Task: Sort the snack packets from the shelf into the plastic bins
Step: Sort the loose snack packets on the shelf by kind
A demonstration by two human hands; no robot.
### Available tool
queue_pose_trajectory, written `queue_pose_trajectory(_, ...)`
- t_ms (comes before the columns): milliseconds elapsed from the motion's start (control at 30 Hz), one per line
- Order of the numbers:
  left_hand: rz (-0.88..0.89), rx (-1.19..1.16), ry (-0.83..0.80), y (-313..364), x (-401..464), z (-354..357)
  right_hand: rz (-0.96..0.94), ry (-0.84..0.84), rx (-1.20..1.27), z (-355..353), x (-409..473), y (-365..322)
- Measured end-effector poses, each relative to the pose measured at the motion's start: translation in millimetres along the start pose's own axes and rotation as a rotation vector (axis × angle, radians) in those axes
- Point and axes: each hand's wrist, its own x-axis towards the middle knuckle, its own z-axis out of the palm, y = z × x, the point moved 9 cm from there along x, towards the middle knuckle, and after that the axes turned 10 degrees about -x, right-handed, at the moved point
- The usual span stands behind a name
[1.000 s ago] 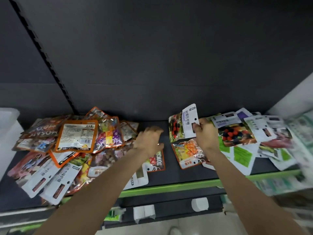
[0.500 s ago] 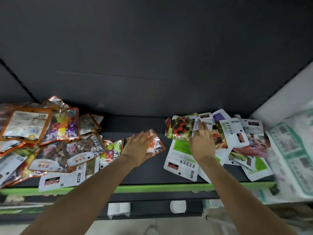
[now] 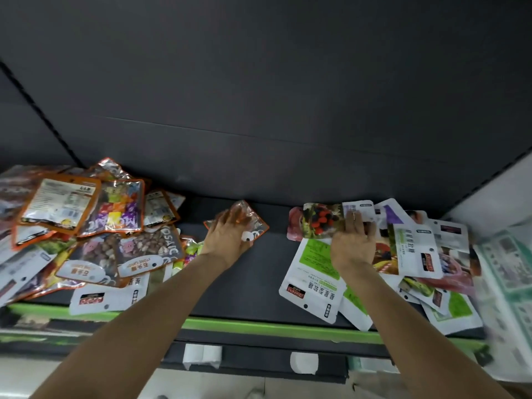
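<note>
Over the shelf point(image 3: 259, 289), the left hand point(image 3: 227, 239) had its fingers curled round an orange packet point(image 3: 254, 226) mid-shelf, while the right hand point(image 3: 352, 247) lay with fingers straight and together on a berry packet point(image 3: 319, 221) among white packets point(image 3: 313, 280), the dark wall point(image 3: 259, 96) behind.

Packet piles point(image 3: 95, 226) L&R on shelf point(image 3: 259, 283)
</note>
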Motion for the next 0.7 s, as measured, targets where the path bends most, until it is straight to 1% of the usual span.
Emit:
queue_pose_trajectory(67,0.029,-0.053,0.003,-4.4,-12.2,-9.6,-0.077,0.099,0.113,-16.6,-6.7,-24.7)
queue_pose_trajectory(133,0.044,-0.071,0.021,-16.5,-27.8,-23.4,-0.241,0.18,0.234,-35.4,-21.6,-67.0)
queue_pose_trajectory(167,0.058,-0.084,0.041,-25.3,-36.0,-31.9,-0.322,0.187,0.302,-44.3,-30.3,-90.9)
queue_pose_trajectory(233,0.073,-0.131,0.092,-47.0,-55.3,-53.1,-0.438,0.155,0.457,-57.6,-45.5,-137.4)
queue_pose_trajectory(300,0.056,-0.153,0.148,-76.8,-78.4,-75.3,-0.513,0.112,0.594,-69.3,-59.1,-178.2)
queue_pose_trajectory(400,0.069,-0.112,0.189,-126.9,-112.6,-99.8,-0.635,0.064,0.661,-83.1,-82.6,-236.8)
queue_pose_trajectory(433,0.05,-0.09,0.16,-145.0,-122.9,-102.3,-0.681,0.05,0.649,-86.0,-91.9,-256.4)
queue_pose_trajectory(500,0.015,-0.045,0.012,-177.6,-140.6,-94.6,-0.74,0.007,0.609,-85.8,-106.9,-290.7)
queue_pose_trajectory(567,-0.002,0.042,-0.172,-201.3,-153.3,-77.6,-0.712,-0.035,0.546,-78.1,-111.2,-310.7)
queue_pose_trajectory(600,0.007,0.103,-0.23,-208.2,-157.7,-72.0,-0.679,-0.043,0.516,-74.4,-109.9,-314.5)
queue_pose_trajectory(700,0.084,0.171,-0.259,-209.5,-159.2,-74.8,-0.618,-0.032,0.432,-72.1,-102.3,-311.1)
